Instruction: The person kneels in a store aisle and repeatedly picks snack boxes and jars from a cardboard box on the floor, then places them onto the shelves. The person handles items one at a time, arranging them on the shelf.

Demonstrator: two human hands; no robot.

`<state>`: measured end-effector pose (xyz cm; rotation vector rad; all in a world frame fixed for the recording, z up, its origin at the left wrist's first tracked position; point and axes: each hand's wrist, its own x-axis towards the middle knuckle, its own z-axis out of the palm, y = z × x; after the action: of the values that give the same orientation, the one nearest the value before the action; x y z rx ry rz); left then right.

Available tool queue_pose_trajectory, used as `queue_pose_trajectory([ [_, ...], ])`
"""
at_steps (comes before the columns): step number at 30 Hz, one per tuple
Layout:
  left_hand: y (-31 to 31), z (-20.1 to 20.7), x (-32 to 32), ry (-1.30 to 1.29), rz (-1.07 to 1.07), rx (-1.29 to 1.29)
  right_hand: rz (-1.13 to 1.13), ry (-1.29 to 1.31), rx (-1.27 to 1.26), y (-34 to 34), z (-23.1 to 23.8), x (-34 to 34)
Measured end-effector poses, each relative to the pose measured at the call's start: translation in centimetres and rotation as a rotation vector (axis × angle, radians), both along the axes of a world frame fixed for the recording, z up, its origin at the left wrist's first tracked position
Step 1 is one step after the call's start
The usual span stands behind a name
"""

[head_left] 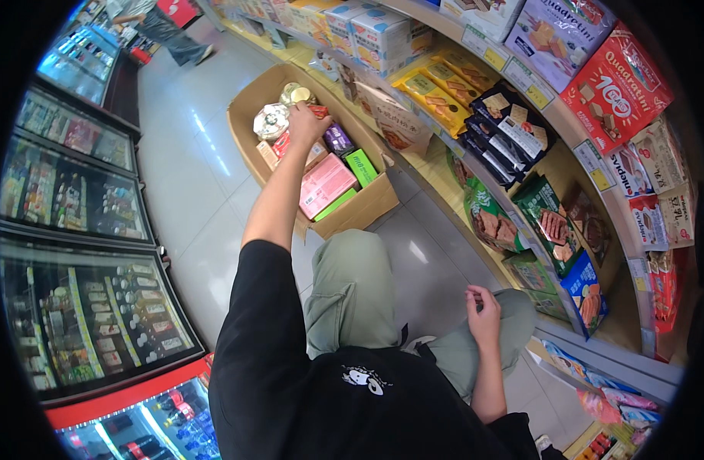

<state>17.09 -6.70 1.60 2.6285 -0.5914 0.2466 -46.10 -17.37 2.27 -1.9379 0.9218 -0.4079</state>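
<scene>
My left hand (307, 126) reaches into a cardboard box (248, 146) on the floor, its fingers closed at a red package (319, 112). The fingertips are partly hidden. Around it lie a round white patterned pack (271, 121), a jar-like container with a pale lid (297, 93), a purple box (339, 139), a green box (361, 166) and a pink box (327, 186). My right hand (484, 313) hangs over my right knee, loosely curled with a gap between thumb and fingers and nothing in it.
Snack shelves (520, 222) run along the right, with yellow biscuit packs (436, 96) and dark packs (513, 130). Glass-door fridges (83, 307) line the left side. Far up the tiled aisle (198, 153) a person (168, 34) stands. My bent knees are close behind the box.
</scene>
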Motion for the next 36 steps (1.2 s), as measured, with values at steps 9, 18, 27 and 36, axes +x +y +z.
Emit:
queue_pose_trajectory([
  [9,-3.5,-6.8,8.9,-0.050,-0.073,0.261,-0.003,0.118,-0.105,0.6,0.8,-0.7],
  [18,-1.3,-5.6,10.9,0.097,-0.118,0.251,0.026,0.198,-0.143,0.9,1.1,-1.4],
  [27,5.1,5.3,9.1,-0.106,-0.210,-0.025,0.063,0.013,-0.178,0.3,1.2,-1.0],
  [36,8.2,14.5,-4.7,0.561,-0.309,-0.991,0.127,-0.135,-0.282,-4.4,9.7,2.2],
])
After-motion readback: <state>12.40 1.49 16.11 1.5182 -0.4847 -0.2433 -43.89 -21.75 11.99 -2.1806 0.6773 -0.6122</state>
